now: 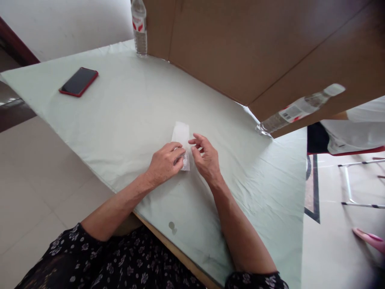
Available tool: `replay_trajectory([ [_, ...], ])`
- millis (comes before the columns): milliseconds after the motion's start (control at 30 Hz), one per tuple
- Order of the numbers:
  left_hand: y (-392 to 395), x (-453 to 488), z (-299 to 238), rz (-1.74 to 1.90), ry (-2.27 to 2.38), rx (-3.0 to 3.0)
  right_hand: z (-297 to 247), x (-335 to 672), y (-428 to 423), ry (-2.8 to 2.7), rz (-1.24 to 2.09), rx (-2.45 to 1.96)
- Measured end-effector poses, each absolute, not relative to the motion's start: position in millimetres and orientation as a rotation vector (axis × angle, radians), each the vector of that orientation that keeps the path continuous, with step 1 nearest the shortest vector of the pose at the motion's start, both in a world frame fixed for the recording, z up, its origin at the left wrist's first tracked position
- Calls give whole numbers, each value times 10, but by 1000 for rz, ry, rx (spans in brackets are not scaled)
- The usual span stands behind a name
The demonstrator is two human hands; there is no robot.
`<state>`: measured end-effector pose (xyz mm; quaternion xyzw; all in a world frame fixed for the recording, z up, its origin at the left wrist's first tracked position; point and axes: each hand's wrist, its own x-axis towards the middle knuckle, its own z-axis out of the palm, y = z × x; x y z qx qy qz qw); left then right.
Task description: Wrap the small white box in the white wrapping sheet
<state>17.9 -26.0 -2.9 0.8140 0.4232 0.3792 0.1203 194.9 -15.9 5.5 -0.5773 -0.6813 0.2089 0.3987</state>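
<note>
A small white folded paper strip (181, 136) lies on the pale green tablecloth (126, 116) in front of me. My left hand (165, 161) rests on its near end with fingers curled and pressed down on it. My right hand (205, 157) sits just to the right of the strip, fingers bent and apart, fingertips close to the paper's edge; whether they touch it I cannot tell.
A red-cased phone (78, 82) lies at the far left. A water bottle (139, 26) stands at the back, and another bottle (297, 109) stands at the right by a large cardboard sheet (255, 48). The table edge (168, 243) runs near my body.
</note>
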Motion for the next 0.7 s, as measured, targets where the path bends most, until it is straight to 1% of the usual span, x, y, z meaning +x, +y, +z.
replay_trajectory([
  [67, -257, 175, -34, 1107, 1239, 2370, 64, 2010, -108, -1586, 642, -1525],
  [167, -259, 173, -42, 1124, 1240, 2365, 61, 2037, 10, -1424, 972, -1651],
  [233, -258, 176, -50, 1148, 1233, 2373, 46, 1999, 99, -1369, 1129, -1682],
  [300, -255, 180, -56, 1172, 1215, 2378, 29, 1938, 186, -1391, 1159, -1673],
  [500, -251, 193, -67, 1187, 1187, 2347, -15, 1821, 384, -1506, 1073, -1614],
  [700, -257, 183, -60, 1133, 1192, 2279, -65, 1793, 394, -1343, 1195, -1398],
])
